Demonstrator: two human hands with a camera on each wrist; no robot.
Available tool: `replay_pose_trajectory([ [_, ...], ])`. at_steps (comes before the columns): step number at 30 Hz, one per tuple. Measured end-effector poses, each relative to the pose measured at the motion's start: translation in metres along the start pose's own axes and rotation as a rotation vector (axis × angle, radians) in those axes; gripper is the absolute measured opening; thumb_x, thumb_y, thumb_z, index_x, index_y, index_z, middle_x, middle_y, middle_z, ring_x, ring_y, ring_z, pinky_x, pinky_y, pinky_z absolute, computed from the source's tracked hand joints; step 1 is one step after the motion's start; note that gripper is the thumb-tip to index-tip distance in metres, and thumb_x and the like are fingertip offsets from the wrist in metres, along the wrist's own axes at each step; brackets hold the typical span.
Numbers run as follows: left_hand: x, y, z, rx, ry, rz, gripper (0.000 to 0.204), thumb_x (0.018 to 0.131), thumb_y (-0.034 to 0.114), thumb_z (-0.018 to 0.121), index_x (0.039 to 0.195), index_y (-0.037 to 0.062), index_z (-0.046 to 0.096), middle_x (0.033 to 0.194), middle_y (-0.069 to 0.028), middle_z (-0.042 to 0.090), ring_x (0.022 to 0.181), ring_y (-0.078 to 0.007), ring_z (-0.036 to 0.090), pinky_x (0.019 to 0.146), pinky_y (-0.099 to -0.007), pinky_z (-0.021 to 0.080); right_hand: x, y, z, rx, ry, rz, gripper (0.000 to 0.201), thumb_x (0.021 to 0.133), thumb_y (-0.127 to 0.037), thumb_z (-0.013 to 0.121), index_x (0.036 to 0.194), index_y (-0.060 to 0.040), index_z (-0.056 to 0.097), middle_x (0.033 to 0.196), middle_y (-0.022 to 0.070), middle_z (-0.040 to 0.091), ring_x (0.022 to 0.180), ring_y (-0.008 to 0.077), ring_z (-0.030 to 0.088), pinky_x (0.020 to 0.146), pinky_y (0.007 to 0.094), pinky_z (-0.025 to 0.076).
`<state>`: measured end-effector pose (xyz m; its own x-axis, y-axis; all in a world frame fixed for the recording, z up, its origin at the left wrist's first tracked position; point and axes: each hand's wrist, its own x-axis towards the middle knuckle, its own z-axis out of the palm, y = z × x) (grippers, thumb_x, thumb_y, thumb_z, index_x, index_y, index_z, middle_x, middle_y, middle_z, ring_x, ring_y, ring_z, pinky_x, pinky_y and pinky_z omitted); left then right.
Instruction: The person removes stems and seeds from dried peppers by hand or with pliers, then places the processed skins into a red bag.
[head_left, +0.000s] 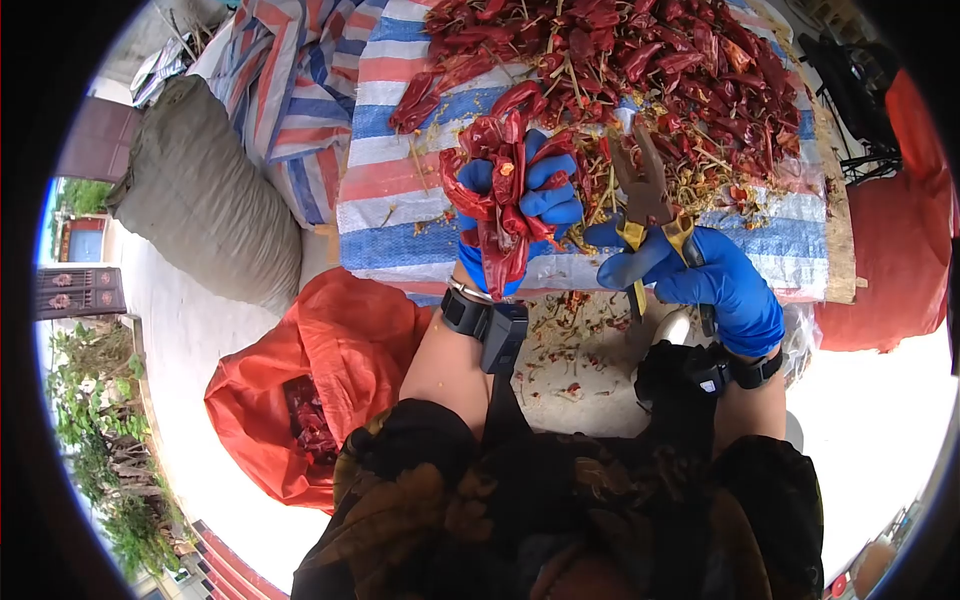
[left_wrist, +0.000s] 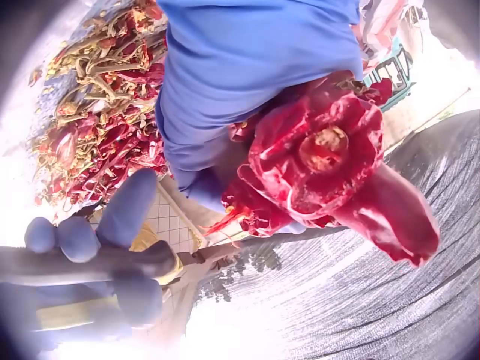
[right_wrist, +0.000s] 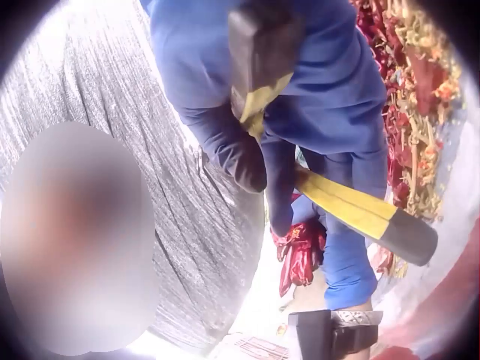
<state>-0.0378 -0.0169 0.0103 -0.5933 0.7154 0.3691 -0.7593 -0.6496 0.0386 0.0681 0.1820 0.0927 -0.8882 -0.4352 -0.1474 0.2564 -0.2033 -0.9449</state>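
Observation:
My blue-gloved left hand (head_left: 552, 195) grips a bunch of dried red chili peppers (head_left: 503, 250) above the near edge of the striped sheet. Their cut, hollow ends face the camera in the left wrist view, where one pepper (left_wrist: 401, 217) sticks out sideways. In my right hand (head_left: 722, 285), also gloved in blue, is a pair of shears with rusty blades (head_left: 645, 180) and yellow-and-black handles (right_wrist: 349, 202). Fingers wrap the handles, and the blades stand apart, pointing away from me over the chili scraps. The shears are just right of the bunch.
A large heap of dried chilies (head_left: 640, 60) covers the far part of the striped sheet (head_left: 390, 215), with stems and seeds in front. An open red sack (head_left: 340, 330) containing chilies stands at lower left. Beyond it leans a full grey-green sack (head_left: 205, 190); another red sack (head_left: 885, 260) is at right.

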Motion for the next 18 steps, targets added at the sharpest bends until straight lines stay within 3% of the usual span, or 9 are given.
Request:
replay_pose_trajectory([
  [2,0.000,0.006,-0.005,0.002,-0.031,-0.029,0.028,0.074,0.024,0.060,0.093,0.0087,0.047,0.075,-0.0007,0.038,0.063,-0.0118,0.041,0.060,-0.0277,0.030,0.000,0.008,-0.006,-0.125,-0.041,0.054,0.025,0.076,-0.005,0.055,0.099,0.0029,0.060,0.099,0.0111,0.062,0.096,0.0208,0.057,0.086,0.0293,0.041],
  [4,0.000,0.008,-0.005,0.019,-0.068,-0.039,0.030,0.074,0.027,0.061,0.092,0.0093,0.046,0.074,-0.0001,0.038,0.061,-0.0114,0.040,0.058,-0.0278,0.029,0.002,0.015,-0.006,-0.453,0.052,0.005,0.024,0.080,-0.009,0.054,0.102,-0.0003,0.059,0.101,0.0090,0.061,0.095,0.0171,0.056,0.082,0.0282,0.042],
  [8,-0.003,0.004,0.000,0.022,0.046,0.037,0.033,0.074,0.030,0.063,0.093,0.0093,0.046,0.072,0.0001,0.038,0.061,-0.0114,0.040,0.058,-0.0281,0.029,0.003,0.019,-0.010,-0.794,0.106,-0.079,0.024,0.083,-0.019,0.054,0.103,-0.0062,0.060,0.092,0.0123,0.057,0.085,0.0263,0.057,0.074,0.0339,0.043],
  [11,0.001,0.012,-0.004,0.142,-0.019,-0.005,0.039,0.073,0.034,0.065,0.095,0.0082,0.046,0.071,0.0004,0.037,0.061,-0.0121,0.040,0.057,-0.0290,0.030,0.004,0.017,-0.012,-0.817,0.109,-0.098,0.025,0.083,-0.022,0.054,0.103,-0.0075,0.060,0.088,0.0140,0.054,0.084,0.0322,0.055,0.073,0.0362,0.043],
  [14,0.001,0.015,-0.007,0.156,-0.054,-0.011,0.038,0.073,0.029,0.063,0.099,0.0061,0.047,0.076,-0.0032,0.046,0.061,-0.0144,0.042,0.057,-0.0302,0.032,0.003,0.020,-0.015,-0.791,0.118,-0.107,0.025,0.083,-0.022,0.054,0.102,-0.0073,0.060,0.090,0.0140,0.055,0.086,0.0323,0.055,0.074,0.0360,0.043],
  [16,-0.002,0.017,-0.004,0.234,0.081,0.024,0.041,0.072,0.022,0.060,0.106,0.0035,0.047,0.089,-0.0101,0.054,0.064,-0.0176,0.045,0.058,-0.0310,0.035,0.004,0.026,-0.019,-0.815,0.123,-0.113,0.025,0.083,-0.021,0.054,0.102,-0.0069,0.060,0.090,0.0140,0.055,0.086,0.0321,0.055,0.074,0.0361,0.043],
  [18,-0.004,0.018,-0.006,0.228,0.079,0.023,0.043,0.071,0.020,0.058,0.108,0.0029,0.047,0.094,-0.0126,0.055,0.064,-0.0185,0.045,0.058,-0.0307,0.035,0.005,0.023,-0.020,-0.840,0.129,-0.120,0.025,0.083,-0.021,0.054,0.102,-0.0066,0.060,0.090,0.0139,0.055,0.086,0.0319,0.055,0.074,0.0362,0.043],
])
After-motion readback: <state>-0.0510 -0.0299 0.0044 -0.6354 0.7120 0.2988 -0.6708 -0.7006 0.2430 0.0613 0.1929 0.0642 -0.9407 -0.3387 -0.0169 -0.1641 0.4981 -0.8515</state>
